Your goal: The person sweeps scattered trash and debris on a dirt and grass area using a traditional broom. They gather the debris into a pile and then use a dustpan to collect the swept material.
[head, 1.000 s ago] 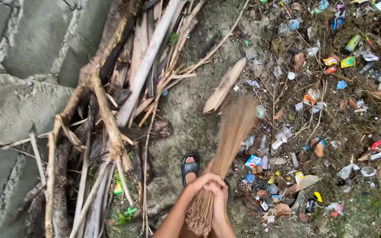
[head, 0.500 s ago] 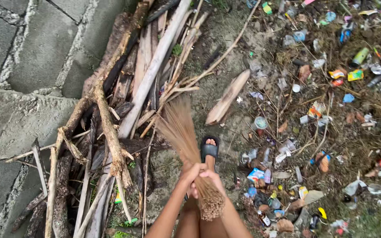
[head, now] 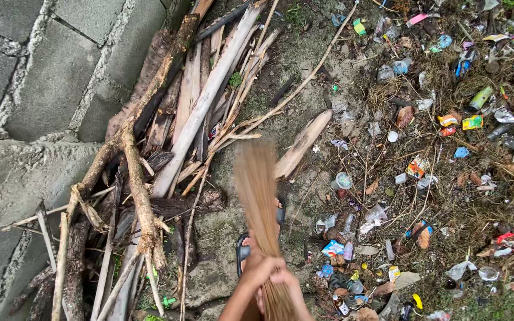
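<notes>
Both my hands grip the narrow end of a stick broom [head: 257, 190] at the bottom centre. My left hand [head: 261, 268] is wrapped around the bundle, and my right hand [head: 290, 285] holds it just below. The brown bristles fan upward, blurred by motion, over bare dirt between a pile of wood and a spread of litter. Under the broom are my feet in black sandals, one [head: 243, 249] beside my hands and one [head: 280, 211] partly hidden behind the bristles.
A heap of branches and split wood [head: 168, 137] leans along a grey concrete block wall [head: 37, 89] on the left. A dry palm husk [head: 302, 144] lies above the broom. Wrappers, cups and dry leaves [head: 435, 172] cover the ground on the right.
The broom's bristle end has swung from the litter on the right to the left, then back to the middle. My feet have shifted under it and the view has moved slightly.
</notes>
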